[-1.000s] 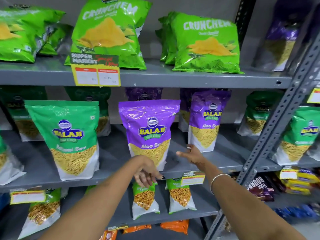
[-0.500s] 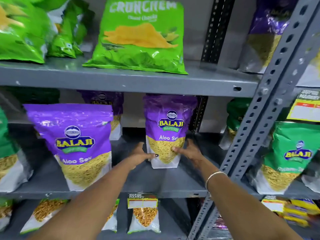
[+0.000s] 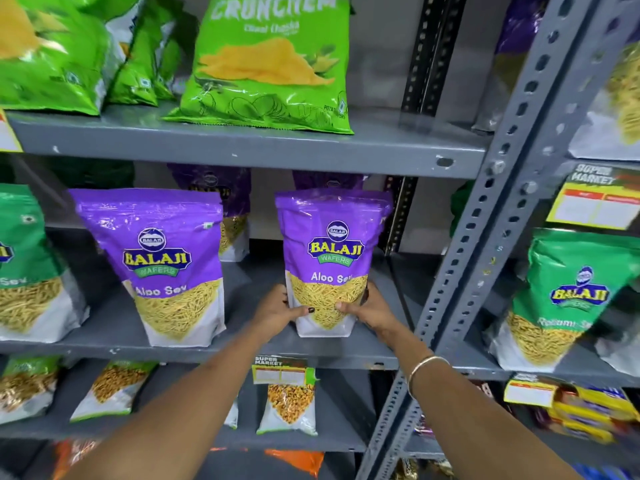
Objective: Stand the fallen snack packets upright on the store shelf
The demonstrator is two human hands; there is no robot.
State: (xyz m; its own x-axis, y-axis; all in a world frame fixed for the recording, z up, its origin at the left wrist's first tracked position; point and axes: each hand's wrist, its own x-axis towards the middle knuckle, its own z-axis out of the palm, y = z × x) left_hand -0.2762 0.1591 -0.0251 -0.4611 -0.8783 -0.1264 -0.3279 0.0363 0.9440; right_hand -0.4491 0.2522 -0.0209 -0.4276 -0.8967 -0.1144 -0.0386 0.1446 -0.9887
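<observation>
Both hands have closed in since half a second ago: the left hand (image 3: 277,311) and right hand (image 3: 370,311) now clasp the lower sides of the purple Aloo Sev packet (image 3: 329,261), thumbs across its front. It stands upright on the grey middle shelf (image 3: 242,351), right of a second purple packet (image 3: 162,265). Above, a green Crunchem bag (image 3: 270,64) leans on the top shelf

**Middle shelf, packet between my hands**

My left hand (image 3: 277,311) and right hand (image 3: 372,311) flank the Aloo Sev packet (image 3: 330,261) standing on the middle shelf (image 3: 114,336). A second Aloo Sev packet (image 3: 162,265) stands left; more packets behind.
</observation>
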